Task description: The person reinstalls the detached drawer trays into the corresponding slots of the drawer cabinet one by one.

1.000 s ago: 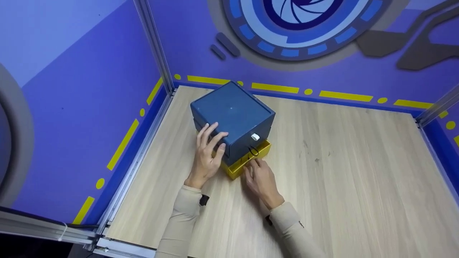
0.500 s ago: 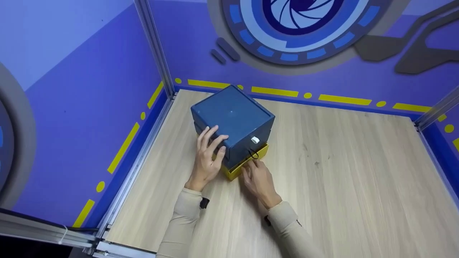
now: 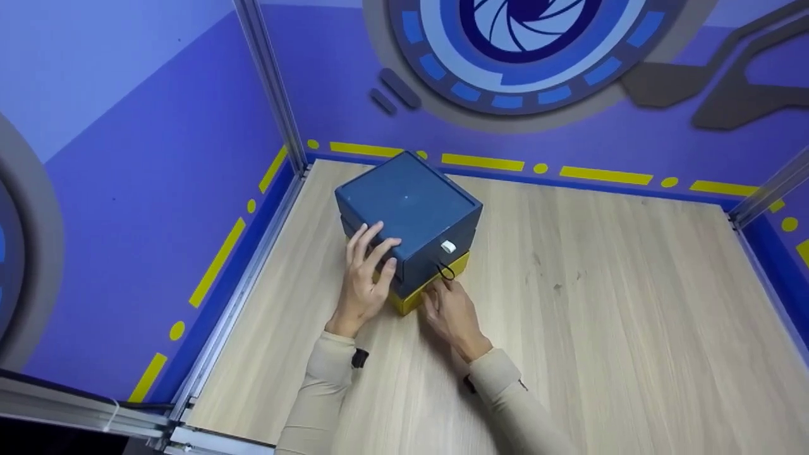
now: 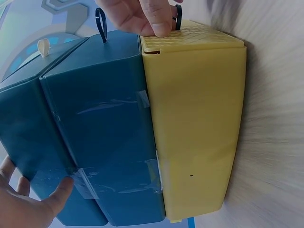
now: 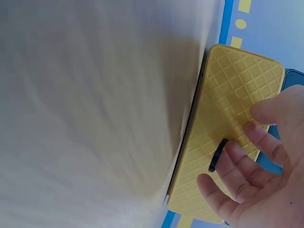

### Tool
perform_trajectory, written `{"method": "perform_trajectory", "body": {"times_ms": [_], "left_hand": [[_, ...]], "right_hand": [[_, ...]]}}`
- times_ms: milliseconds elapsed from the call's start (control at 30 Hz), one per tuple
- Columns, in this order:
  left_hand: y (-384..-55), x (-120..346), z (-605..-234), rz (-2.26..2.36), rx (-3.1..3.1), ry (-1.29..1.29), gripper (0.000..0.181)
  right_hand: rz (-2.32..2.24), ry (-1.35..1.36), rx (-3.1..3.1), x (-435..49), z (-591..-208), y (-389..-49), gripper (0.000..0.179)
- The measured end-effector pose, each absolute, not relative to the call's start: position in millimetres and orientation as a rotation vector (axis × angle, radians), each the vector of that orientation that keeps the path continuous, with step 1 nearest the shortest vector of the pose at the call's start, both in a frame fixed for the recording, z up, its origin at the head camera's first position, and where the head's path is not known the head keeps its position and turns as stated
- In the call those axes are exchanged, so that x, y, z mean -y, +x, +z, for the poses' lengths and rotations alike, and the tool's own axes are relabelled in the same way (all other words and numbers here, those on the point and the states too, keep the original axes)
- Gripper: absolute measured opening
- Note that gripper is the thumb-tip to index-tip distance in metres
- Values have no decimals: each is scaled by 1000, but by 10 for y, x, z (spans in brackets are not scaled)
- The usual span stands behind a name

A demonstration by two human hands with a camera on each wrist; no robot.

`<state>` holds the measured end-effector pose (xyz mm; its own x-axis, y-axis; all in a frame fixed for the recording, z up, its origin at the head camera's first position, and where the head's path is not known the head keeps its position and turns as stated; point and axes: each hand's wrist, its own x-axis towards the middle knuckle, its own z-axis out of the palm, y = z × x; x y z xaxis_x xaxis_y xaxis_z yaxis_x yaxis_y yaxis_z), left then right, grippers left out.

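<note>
A stack of drawers stands on the table: two dark blue drawers (image 3: pixel 407 202) (image 4: pixel 104 128) above a yellow drawer (image 4: pixel 194 123) (image 5: pixel 228 104). The yellow front looks nearly flush with the blue ones. My left hand (image 3: pixel 363 281) (image 4: pixel 28 204) rests spread on the top drawer's upper edge and side. My right hand (image 3: pixel 452 313) (image 5: pixel 270 171) touches the patterned yellow front with its fingertips, fingers loosely bent. The yellow drawer's black loop pull (image 5: pixel 218 155) lies against one finger; whether the finger passes through it is unclear.
The top drawer has a white pull tab (image 3: pixel 448 246), the middle one a black loop (image 3: pixel 446 272). Clear tape (image 4: pixel 85 183) runs along the blue sides. A wooden table (image 3: pixel 600 328) lies around the stack, bounded by purple panels (image 3: pixel 341 76) and metal rails (image 3: pixel 268 82).
The yellow drawer has slid inward under the blue ones, so its open top no longer shows. My right hand has moved slightly left and inward with it; my left hand has stayed in place.
</note>
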<state>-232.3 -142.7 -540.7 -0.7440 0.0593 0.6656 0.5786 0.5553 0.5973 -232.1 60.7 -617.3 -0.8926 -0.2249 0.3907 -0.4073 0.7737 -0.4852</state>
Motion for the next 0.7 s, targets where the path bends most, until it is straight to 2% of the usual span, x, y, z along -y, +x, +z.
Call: {"method": "perform_trajectory", "body": {"times_ms": [200,333,500,700], "left_hand": [[-2263,1418,-5401,-1135,2242,-505,33],[-2234,1329,-5399,-1189,2288,-471,48],[-2100,1145,-5426,-1349,2229,-282,73],[-2045,864,-5313,-1507,2144,-45,74]], "right_hand": [[985,492,2725,-853,-6016,-2385,24],[1175,268,2722,-1235,-5659,-2535,24],[1521,91,2538,-1427,-5175,-2758,41],[1871,112,2475,-1310,-4913,-3117,60]]}}
